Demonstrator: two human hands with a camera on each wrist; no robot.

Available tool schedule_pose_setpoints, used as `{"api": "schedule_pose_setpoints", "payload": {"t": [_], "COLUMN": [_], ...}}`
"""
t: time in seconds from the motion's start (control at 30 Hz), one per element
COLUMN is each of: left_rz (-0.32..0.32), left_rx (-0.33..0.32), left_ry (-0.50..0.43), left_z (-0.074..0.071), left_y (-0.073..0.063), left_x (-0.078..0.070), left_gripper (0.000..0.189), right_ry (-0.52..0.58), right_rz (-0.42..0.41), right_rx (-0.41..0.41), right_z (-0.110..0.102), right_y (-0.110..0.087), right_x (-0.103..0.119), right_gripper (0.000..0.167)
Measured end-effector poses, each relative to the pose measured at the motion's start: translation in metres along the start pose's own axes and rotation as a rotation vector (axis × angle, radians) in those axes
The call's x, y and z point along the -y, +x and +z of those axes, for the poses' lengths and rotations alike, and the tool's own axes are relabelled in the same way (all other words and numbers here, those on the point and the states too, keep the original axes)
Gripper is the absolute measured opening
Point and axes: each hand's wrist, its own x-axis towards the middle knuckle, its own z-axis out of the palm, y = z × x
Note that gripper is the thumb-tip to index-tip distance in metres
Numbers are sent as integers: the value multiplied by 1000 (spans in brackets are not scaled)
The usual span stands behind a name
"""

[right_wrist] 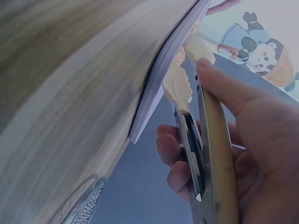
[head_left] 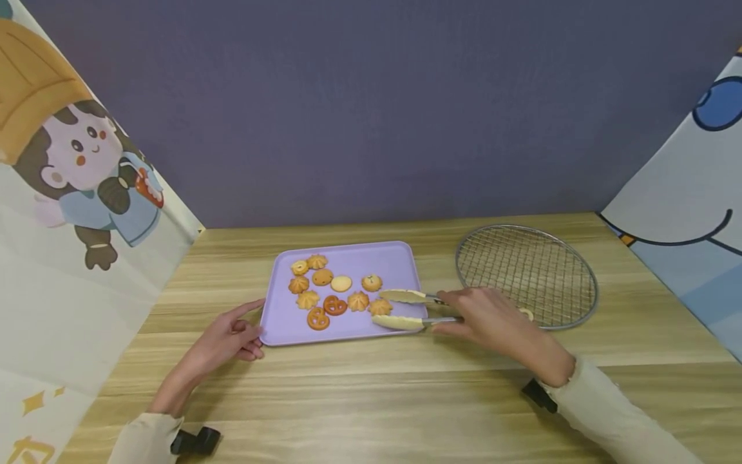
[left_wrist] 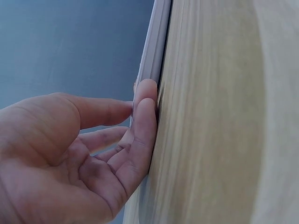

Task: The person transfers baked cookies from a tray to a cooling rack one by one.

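A lilac tray (head_left: pixel 359 332) lies on the wooden table with several small cookies on it, among them a pretzel-shaped cookie (head_left: pixel 318 318) and a pale round one (head_left: pixel 341 284). My left hand (head_left: pixel 223 341) pinches the tray's left edge; in the left wrist view the thumb (left_wrist: pixel 107 111) meets the rim and fingertips lie along its outer side. The right hand (head_left: pixel 487 319) grips metal tongs with cream tips (head_left: pixel 400 322). The tips are spread over the tray's right part, one on each side of a star-shaped cookie (head_left: pixel 380 307). Whether they touch it I cannot tell.
A round wire rack (head_left: pixel 522 258) with a grey rim lies to the right of the tray, partly behind the right hand. A dark wall (head_left: pixel 371 116) stands along the table's back. Printed cartoon panels flank the table (head_left: pixel 348 406) on both sides.
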Motion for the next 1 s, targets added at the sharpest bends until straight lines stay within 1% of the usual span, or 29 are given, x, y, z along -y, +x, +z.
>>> {"api": "schedule_pose_setpoints", "payload": {"t": [0.07,0.13,0.3,0.37,0.5,0.57,0.67,0.77,1.0], "left_rz": [1,0,-8,-8,-2,-2,-1,-11,-16], "left_rx": [0,0,0,3,13,10,9,5,-3], "left_ry": [2,6,-6,-14,-16,-13,-10,-11,8], "left_z": [1,1,-1,-2,-2,-3,-2,-2,0], "left_y": [0,1,3,3,2,2,1,-1,-1], "left_x": [0,-1,0,1,1,2,2,1,0], "left_gripper": [64,64,65,65,66,65,66,66,66], "right_ry": [-2,-36,-132,-149,-154,-142,-140,-140,-164], "right_rz": [-1,-17,-104,-132,-169,-178,-168,-152,-106], "right_rx": [-13,-38,-118,-150,-220,-242,-253,-242,-288], "right_z": [0,1,7,8,6,5,2,-1,-10], "right_y": [-1,-2,-5,-7,-17,-21,-25,-26,-26], "right_x": [1,2,5,5,4,3,3,1,-9], "right_gripper": [37,36,37,36,37,41,47,47,51]}}
